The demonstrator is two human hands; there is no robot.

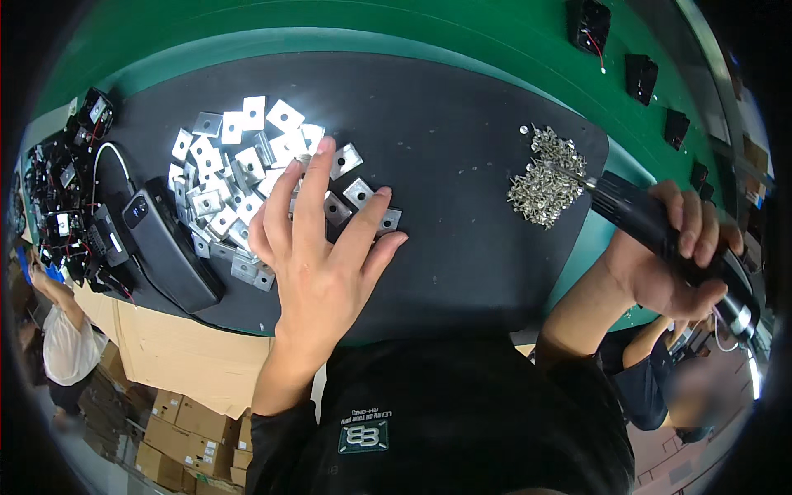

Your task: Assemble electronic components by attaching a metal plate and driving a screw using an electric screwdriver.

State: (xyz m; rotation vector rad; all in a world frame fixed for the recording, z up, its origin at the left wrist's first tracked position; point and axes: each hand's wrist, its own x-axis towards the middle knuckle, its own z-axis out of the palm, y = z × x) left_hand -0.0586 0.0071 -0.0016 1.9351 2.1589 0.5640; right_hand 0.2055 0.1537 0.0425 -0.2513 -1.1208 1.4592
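Observation:
My left hand [318,256] lies spread over the right side of a heap of small square metal plates [221,183], each with a hole in it. Its fingertips touch or hover just above several plates, and some are hidden beneath the fingers. In my right hand [676,256] is a black electric screwdriver [635,210], gripped round its body. The tool's thin bit points left into a pile of small silver screws [547,177] near the right edge of the black mat [445,223]. Whether a screw sits on the bit is too small to tell.
A black power bank [169,239] with a cable lies left of the plates. Beyond it are stacked black parts with wires [70,190]. More black units [641,78] stand along the green surface [495,25] at the upper right. Cardboard boxes [186,437] and two other people are farther off.

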